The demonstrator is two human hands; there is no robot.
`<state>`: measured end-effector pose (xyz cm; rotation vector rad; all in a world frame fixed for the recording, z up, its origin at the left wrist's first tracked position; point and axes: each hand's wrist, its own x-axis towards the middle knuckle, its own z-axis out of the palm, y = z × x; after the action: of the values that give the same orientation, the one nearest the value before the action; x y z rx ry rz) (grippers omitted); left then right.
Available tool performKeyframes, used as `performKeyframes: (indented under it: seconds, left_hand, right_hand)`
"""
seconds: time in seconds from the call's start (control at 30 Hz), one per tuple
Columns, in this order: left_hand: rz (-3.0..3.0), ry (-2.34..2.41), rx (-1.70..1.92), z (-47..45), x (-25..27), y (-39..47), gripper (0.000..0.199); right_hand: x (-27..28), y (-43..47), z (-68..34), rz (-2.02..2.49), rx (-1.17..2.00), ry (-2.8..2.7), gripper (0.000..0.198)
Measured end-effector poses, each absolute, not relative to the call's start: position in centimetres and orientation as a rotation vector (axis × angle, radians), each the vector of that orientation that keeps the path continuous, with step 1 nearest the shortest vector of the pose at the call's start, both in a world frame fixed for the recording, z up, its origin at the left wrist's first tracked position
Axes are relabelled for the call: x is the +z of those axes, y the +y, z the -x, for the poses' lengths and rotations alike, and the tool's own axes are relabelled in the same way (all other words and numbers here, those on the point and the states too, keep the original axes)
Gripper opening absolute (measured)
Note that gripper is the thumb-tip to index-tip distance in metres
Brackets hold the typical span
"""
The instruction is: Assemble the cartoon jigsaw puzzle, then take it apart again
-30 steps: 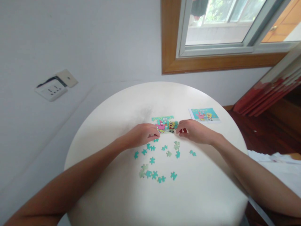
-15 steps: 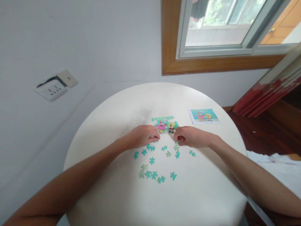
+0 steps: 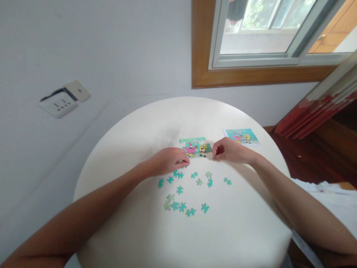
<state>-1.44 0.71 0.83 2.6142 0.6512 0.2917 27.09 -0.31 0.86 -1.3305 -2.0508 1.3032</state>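
A partly joined cartoon jigsaw puzzle [image 3: 196, 148] lies on the round white table [image 3: 223, 219], with a pink starfish and a yellow sponge figure on it. My right hand [image 3: 229, 150] is closed in a pinch at the puzzle's lower right corner, on a pale puzzle piece [image 3: 211, 156] that shows at the fingertips. At the lower left corner rests my left hand [image 3: 170, 160], its fingers curled together; what they hold, if anything, is hidden. Loose teal and pale green pieces [image 3: 180, 190] are scattered nearer to me, several close below the left fingers.
A printed reference picture [image 3: 248, 135] lies at the table's right, partly behind my right hand. Beyond the table are a wall with a socket [image 3: 59, 105], a wood-framed window [image 3: 202, 76] and a red and white curtain [image 3: 299, 115].
My right hand has moved up and to the right, from below the puzzle's corner to beside it, uncovering the puzzle's right side. The left hand stays in place.
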Motion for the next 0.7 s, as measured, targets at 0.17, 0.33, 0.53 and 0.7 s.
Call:
performKeyframes:
  seconds: [0.17,0.33,0.53,0.7]
  left_hand:
    - [-2.628,0.645,0.271,1.4,0.7,0.7,0.020]
    - [-2.637,0.660,0.270,1.4,0.6,0.7,0.020]
    - [-2.654,0.647,0.234,1.3,0.7,0.7,0.021]
    - [-2.650,0.652,0.222,1.2,0.8,0.6,0.020]
  right_hand:
    - [0.3,1.2,-28.8,1.413,1.216,-1.919,0.002]
    - [0.1,1.5,-28.8,1.416,1.128,-1.909,0.005]
    - [0.1,1.4,-28.3,1.337,1.232,-1.841,0.005]
    - [-0.1,1.2,-27.8,1.370,1.328,-1.821,0.004]
